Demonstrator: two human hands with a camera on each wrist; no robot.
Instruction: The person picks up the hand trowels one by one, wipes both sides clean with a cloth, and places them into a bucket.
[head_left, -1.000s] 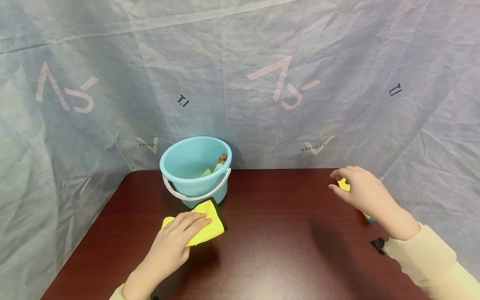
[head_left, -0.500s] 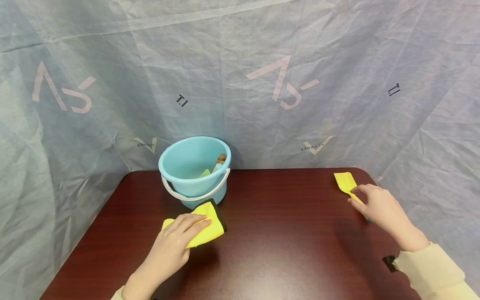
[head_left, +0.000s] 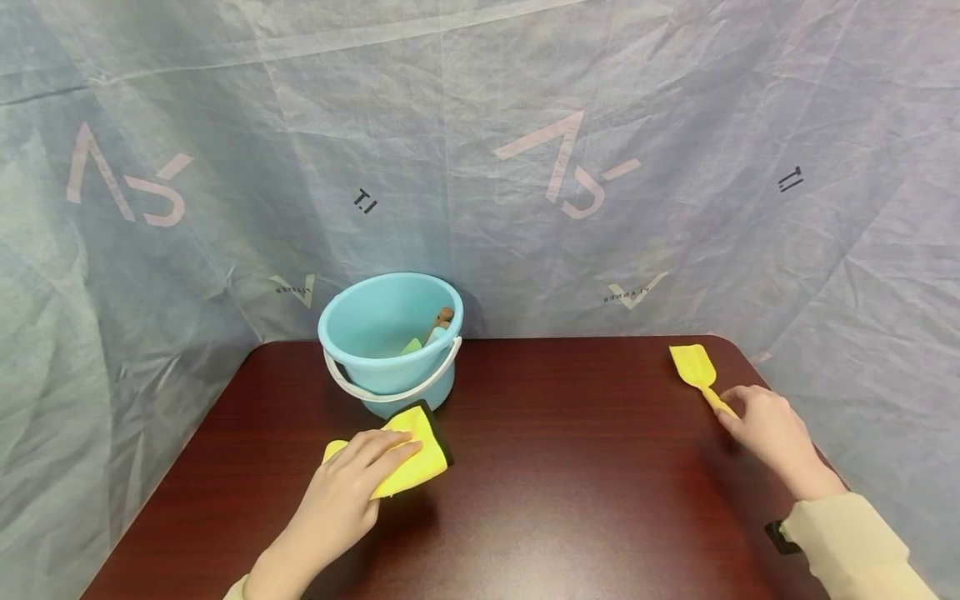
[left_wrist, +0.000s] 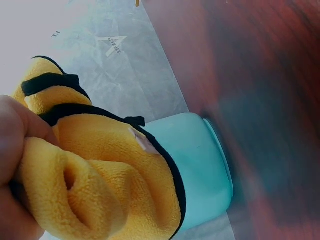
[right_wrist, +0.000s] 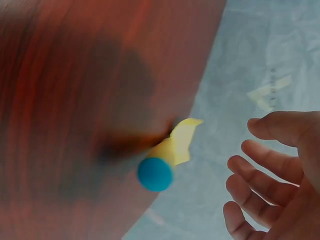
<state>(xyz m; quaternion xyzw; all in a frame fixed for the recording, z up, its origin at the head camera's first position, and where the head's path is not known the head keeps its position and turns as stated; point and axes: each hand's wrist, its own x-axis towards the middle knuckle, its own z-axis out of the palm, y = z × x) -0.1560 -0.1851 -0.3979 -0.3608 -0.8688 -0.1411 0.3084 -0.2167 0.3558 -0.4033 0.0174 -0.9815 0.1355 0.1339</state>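
Observation:
My left hand grips a yellow cloth with black edging, held up in front of the light blue bucket. In the left wrist view the cloth hangs in folds from the fingers and overlaps the bucket. On the table's right side lies a yellow toy shovel, its blade pointing to the back. My right hand is just over its handle, hiding the rear end. Seen from the right wrist, the fingers are spread and apart from the shovel's blue-ended handle.
Inside the bucket are a brown wooden-looking piece and a green piece. Its white carry handle hangs down at the front. A grey printed cloth backdrop stands behind the dark red table.
My right hand has moved toward me, down and to the right, from over the shovel's blade to its handle, uncovering the blade. The left hand and its cloth have stayed nearly still.

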